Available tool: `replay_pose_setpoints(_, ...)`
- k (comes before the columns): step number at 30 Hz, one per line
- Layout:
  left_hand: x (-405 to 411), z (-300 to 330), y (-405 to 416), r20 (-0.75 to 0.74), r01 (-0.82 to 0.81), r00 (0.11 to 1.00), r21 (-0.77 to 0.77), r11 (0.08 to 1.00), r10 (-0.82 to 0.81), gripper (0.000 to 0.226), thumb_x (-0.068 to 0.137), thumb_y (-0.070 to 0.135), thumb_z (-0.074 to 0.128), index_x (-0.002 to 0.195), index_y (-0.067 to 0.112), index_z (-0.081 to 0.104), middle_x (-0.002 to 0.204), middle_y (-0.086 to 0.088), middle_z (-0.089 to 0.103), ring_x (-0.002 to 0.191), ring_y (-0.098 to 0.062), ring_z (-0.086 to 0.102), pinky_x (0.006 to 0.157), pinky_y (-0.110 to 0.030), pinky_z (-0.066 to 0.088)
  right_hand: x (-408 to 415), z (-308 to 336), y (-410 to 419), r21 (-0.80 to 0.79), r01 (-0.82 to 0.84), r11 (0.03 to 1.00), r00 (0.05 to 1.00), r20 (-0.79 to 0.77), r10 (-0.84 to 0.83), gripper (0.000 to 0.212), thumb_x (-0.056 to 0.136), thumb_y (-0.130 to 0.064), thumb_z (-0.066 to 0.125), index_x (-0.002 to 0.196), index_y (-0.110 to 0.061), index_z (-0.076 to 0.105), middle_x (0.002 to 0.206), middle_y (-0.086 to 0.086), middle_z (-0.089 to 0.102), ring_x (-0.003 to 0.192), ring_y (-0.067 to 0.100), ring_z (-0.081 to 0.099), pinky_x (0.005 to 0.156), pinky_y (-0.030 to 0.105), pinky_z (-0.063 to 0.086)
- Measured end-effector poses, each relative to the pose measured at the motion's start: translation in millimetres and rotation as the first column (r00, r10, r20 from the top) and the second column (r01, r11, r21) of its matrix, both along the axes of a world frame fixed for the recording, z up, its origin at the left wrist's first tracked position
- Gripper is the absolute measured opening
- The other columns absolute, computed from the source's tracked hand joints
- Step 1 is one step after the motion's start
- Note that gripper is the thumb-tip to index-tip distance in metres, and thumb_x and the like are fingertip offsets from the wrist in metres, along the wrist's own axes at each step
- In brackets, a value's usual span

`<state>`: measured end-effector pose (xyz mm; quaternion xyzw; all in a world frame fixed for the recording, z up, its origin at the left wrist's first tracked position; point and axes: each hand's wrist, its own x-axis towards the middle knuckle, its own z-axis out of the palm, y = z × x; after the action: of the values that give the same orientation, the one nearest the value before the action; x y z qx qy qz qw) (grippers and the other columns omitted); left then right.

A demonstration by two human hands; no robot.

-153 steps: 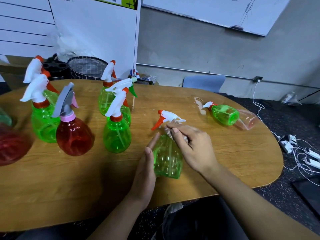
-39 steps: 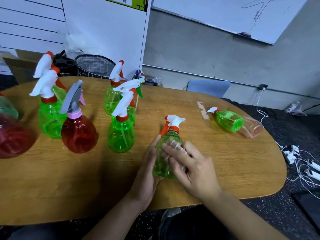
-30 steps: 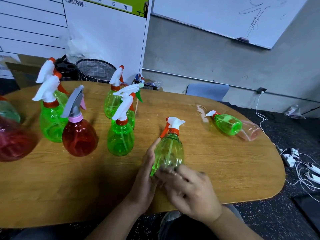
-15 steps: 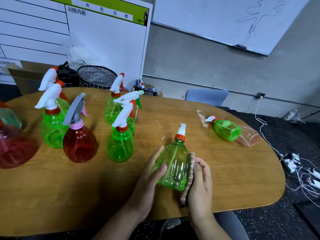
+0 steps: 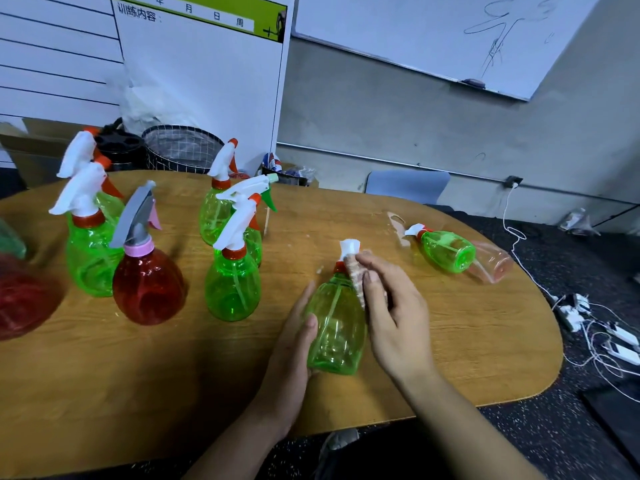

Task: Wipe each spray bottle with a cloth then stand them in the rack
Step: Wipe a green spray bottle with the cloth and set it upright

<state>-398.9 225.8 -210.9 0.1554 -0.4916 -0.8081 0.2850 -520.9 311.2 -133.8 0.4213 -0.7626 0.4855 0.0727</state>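
Wooden table (image 5: 467, 348) carries the work. Green spray bottle (image 5: 337, 327) stands upright between both hands, near the table's front edge. Left hand (image 5: 294, 344) wraps its flank, thumb across the front. Right hand (image 5: 394, 306) pinches the cloth (image 5: 356, 278) against neck and shoulder. Best to brace left firmly, turn the bottle, wipe downward.

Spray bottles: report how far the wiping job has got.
Done, apparently: several bottles stand upright, such as the red bottle. In hand: the left hand steadies a green bottle while the right hand presses the cloth near its neck. Left: a lying green bottle. No rack shows.
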Motion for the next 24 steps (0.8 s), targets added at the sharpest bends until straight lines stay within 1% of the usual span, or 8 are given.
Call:
replay_pose_setpoints(3,0.1,2.7,-0.8,-0.008,0.003,1.000,0.003,1.000,-0.003,0.055,0.101,0.046,0.050,0.156,0.046,0.047,0.158,0.015,0.055,0.146,-0.014,0.053,0.114,-0.050,0.049,0.3,-2.0,-9.5,0.204,0.037,0.978,0.981,-0.192,0.003,0.036,0.106,-0.045,0.043,0.133,-0.041,0.067,0.106,-0.012,0.064,0.088,0.006,0.066,0.076,0.036,0.056)
replay_pose_setpoints(7,0.6,8.0,-0.9,-0.027,0.017,1.000,0.038,0.999,-0.016,0.059,0.099,0.048,0.050,0.157,0.041,0.044,0.151,0.014,0.062,0.139,-0.013,0.061,0.108,-0.047,0.056,7.3,-9.6,-5.7,0.208,0.039,0.977,0.943,-0.331,0.033,0.039,0.104,-0.045,0.043,0.132,-0.037,0.071,0.091,-0.013,0.045,0.070,0.014,0.061,0.055,0.033,0.052)
replay_pose_setpoints(10,1.0,9.7,-0.2,-0.031,0.025,0.999,0.061,0.998,-0.023,0.057,0.103,0.050,0.048,0.159,0.040,0.042,0.151,0.008,0.063,0.137,-0.017,0.062,0.097,-0.040,0.061,12.7,-11.6,6.5,0.218,-0.045,0.975,0.886,-0.443,0.140,0.036,0.103,-0.038,0.049,0.133,-0.036,0.068,0.098,-0.011,0.047,0.071,0.012,0.059,0.052,0.024,0.047)
replay_pose_setpoints(13,3.8,9.4,0.0,-0.039,0.026,0.999,0.078,0.997,-0.023,0.052,0.106,0.046,0.046,0.158,0.040,0.042,0.148,0.000,0.065,0.132,-0.020,0.066,0.088,-0.032,0.061,19.4,-18.4,20.4,0.257,-0.140,0.956,0.795,-0.547,0.263,0.033,0.108,-0.038,0.046,0.135,-0.035,0.064,0.102,-0.008,0.047,0.078,0.010,0.055,0.050,0.027,0.049)
replay_pose_setpoints(17,6.4,8.2,-0.8,-0.059,0.037,0.998,0.087,0.996,-0.032,0.058,0.100,0.041,0.046,0.157,0.039,0.046,0.150,-0.004,0.064,0.138,-0.027,0.061,0.107,-0.039,0.051,24.7,-27.9,41.1,0.366,-0.261,0.893,0.653,-0.614,0.442,0.034,0.104,-0.033,0.057,0.135,-0.028,0.071,0.100,-0.005,0.050,0.082,0.014,0.058,0.052,0.031,0.052)
replay_pose_setpoints(19,6.9,6.8,-1.0,-0.058,0.046,0.997,0.068,0.997,-0.042,0.056,0.101,0.040,0.045,0.158,0.041,0.046,0.154,-0.004,0.061,0.141,-0.028,0.058,0.110,-0.042,0.047,26.3,-26.6,47.8,0.402,-0.293,0.868,0.603,-0.626,0.494,0.035,0.101,-0.031,0.064,0.135,-0.027,0.072,0.099,-0.005,0.056,0.081,0.013,0.059,0.053,0.029,0.050)
replay_pose_setpoints(21,6.2,5.2,-0.8,-0.043,0.066,0.997,0.057,0.996,-0.064,0.057,0.101,0.042,0.044,0.159,0.042,0.043,0.150,-0.004,0.064,0.137,-0.029,0.062,0.103,-0.039,0.055,23.0,-18.8,45.6,0.351,-0.280,0.893,0.663,-0.603,0.445,0.035,0.099,-0.028,0.065,0.133,-0.027,0.072,0.101,-0.007,0.059,0.079,0.006,0.055,0.055,0.023,0.050)
replay_pose_setpoints(24,3.6,3.5,0.6,-0.027,0.048,0.999,0.036,0.998,-0.047,0.058,0.101,0.045,0.044,0.159,0.040,0.042,0.154,0.004,0.061,0.142,-0.023,0.058,0.108,-0.046,0.055,9.0,-3.1,24.5,0.166,-0.107,0.980,0.893,-0.417,0.168,0.039,0.101,-0.034,0.054,0.138,-0.035,0.065,0.091,-0.012,0.044,0.069,0.001,0.044,0.054,0.017,0.037)
